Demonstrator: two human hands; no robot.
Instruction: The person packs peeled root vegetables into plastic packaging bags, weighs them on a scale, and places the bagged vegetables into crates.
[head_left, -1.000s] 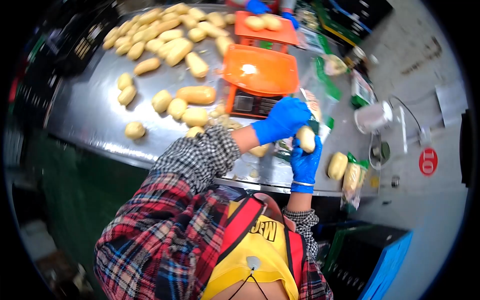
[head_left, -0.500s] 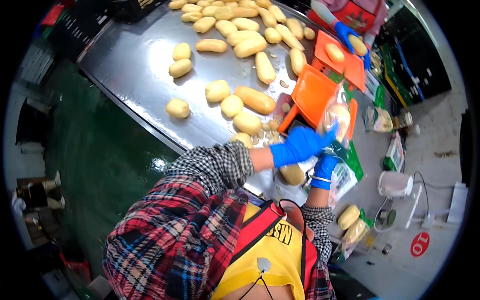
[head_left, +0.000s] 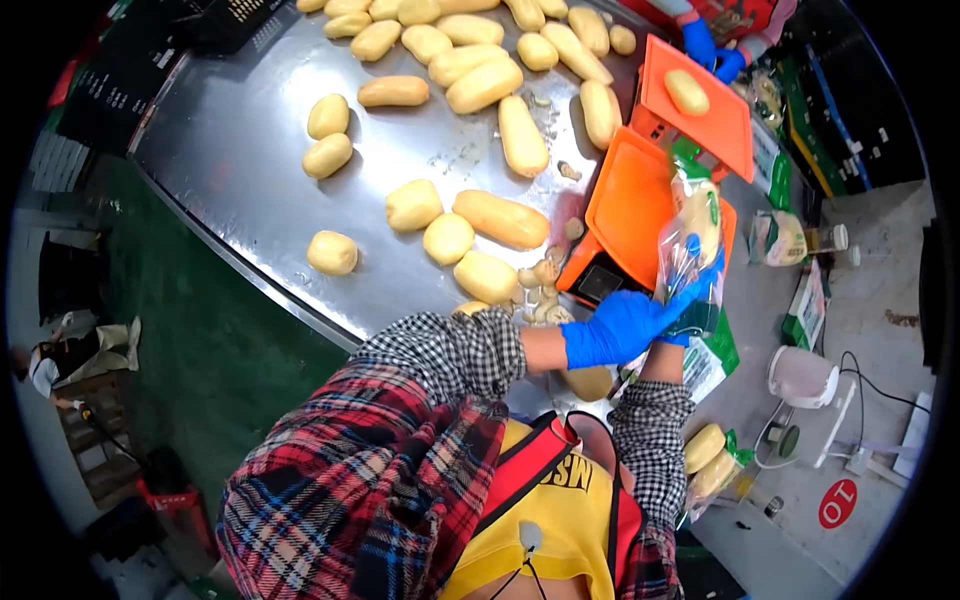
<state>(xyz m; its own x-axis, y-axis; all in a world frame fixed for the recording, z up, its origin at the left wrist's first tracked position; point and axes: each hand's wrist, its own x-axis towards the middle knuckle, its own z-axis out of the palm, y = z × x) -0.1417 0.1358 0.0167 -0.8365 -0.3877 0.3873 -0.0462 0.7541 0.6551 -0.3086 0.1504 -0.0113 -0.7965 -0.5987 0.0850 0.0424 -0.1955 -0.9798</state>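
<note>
- I have the left grip [head_left: 622,325] at the clear bag [head_left: 672,250], its gloved fingers reaching across the lower part; whether they pinch the film, I cannot tell.
- I see the right grip [head_left: 676,340] just beyond the left one's fingertips, also at the bag's lower end and mostly covered by it, so I cannot tell how tightly it closes.
- My bag stands up from both grips, green print on it and a pale peeled vegetable [head_left: 700,212] inside.
- Beyond the left grip I find the orange tray [head_left: 625,195], partly behind the bag; I cannot tell if they touch. Its dark display [head_left: 597,280] sits just past the left knuckles.
- Under the left wrist I make out a large vegetable [head_left: 590,382]; beside the right wrist, a green-and-white packet [head_left: 708,370].
- Left of the left grip, slices [head_left: 540,275] and loose vegetables [head_left: 500,218] lie over the metal surface [head_left: 245,170].
- Well beyond both grips I see a second orange scale [head_left: 720,120] bearing one vegetable [head_left: 686,91], with a co-worker's blue gloves [head_left: 700,42] behind it.
- Right of the right grip I have a white tub [head_left: 803,377]; nearer my wearer lies a filled bag [head_left: 713,475].
</note>
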